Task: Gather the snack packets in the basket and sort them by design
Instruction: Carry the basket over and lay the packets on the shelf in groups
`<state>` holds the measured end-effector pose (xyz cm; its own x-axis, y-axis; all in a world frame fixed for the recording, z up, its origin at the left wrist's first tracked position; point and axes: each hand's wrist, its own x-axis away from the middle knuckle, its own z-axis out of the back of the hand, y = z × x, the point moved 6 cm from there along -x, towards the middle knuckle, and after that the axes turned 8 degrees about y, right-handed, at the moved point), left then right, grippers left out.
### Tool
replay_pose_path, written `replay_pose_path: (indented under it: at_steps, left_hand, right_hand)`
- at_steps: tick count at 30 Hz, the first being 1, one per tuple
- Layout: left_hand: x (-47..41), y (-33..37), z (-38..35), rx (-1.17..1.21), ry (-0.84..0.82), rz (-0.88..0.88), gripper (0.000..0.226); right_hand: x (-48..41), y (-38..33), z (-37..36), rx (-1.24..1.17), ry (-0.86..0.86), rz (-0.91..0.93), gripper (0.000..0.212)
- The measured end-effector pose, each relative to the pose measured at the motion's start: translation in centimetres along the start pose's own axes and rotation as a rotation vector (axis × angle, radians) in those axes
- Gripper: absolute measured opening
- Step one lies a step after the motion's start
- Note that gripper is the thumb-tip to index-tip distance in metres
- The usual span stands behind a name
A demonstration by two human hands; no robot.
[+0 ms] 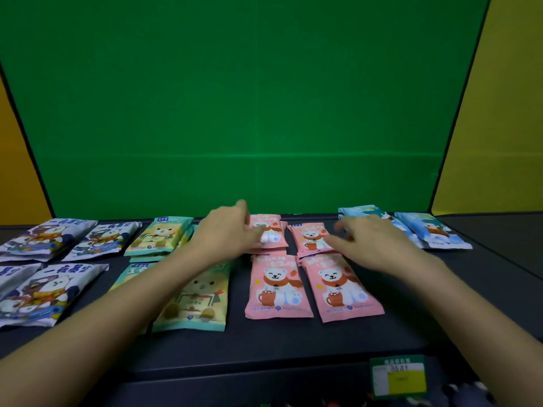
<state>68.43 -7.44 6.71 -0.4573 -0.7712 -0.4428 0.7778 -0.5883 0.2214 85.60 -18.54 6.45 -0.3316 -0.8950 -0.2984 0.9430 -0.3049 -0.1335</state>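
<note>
Packets lie sorted in colour groups across the dark table [264, 342], and both our hands are out over the pink group in the middle. Our left hand [226, 227] reaches to the rear-left pink packet [273, 237]. Its fingers [258, 232] are straight and laid on the packet's left part, with the thumb lifted clear above, so the hand is flat and clasps nothing. Our right hand [373, 242] is at the right edge of the rear-right pink packet [310, 239], its fingers [338, 240] loosely spread and holding nothing. Motion blur keeps us from telling whether they touch the wrapper. Both rear pink packets sit on others of the same design, whose edges show beneath them. Just in front lie the front-left pink packet [277, 286] and the front-right pink packet [340, 289]. They are flat, face up and side by side, each showing a white bear in an orange scarf with a mug.

Left of the pink group are the teal bear packets [160, 236], some stacked at the rear and more in front, partly hidden by our left forearm. Farther left, the white-and-navy packets [44, 292] lie in two rows. At the rear right, apart from the pink ones, the light-blue packets [435, 230] overlap one another. A green label [398, 376] is on the table's near edge at the right. A green backdrop [235, 98] stands behind the table, with yellow walls [499, 113] on either side.
</note>
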Motion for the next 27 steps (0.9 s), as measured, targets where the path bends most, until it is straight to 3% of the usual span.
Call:
replay_pose_path:
  at_steps: [3, 6, 9, 15, 20, 27]
  left_hand:
    - [-2.8, -2.0, -1.9, 0.178, -0.08, 0.162, 0.044]
    - [-3.6, -3.0, -4.5, 0.385, -0.284, 0.328, 0.055]
    - [-3.8, -3.0, -6.0, 0.432, -0.367, 0.344, 0.024]
    - [-3.2, -1.7, -6.2, 0.466, -0.364, 0.336, 0.026]
    - [-3.5, -2.0, -6.1, 0.476, -0.326, 0.359, 0.013]
    - [-3.8, -2.0, -6.7, 0.429, -0.343, 0.341, 0.03]
  right_hand:
    - [-2.8, -2.9, -1.0, -0.277, -0.071, 0.071, 0.039]
    - [-5.2, -4.7, -3.8, -0.349, -0.16, 0.048, 0.032]
    - [-6.6, -5.4, -5.3, -0.368, -0.17, -0.038, 0.029]
    - [-7.3, -6.0, -6.7, -0.406, -0.219, -0.097, 0.018]
    - [-7.9, -6.4, -6.9, -0.408, -0.203, -0.084, 0.027]
    - [-7.1, -7.3, -6.7, -0.223, -0.242, -0.04, 0.033]
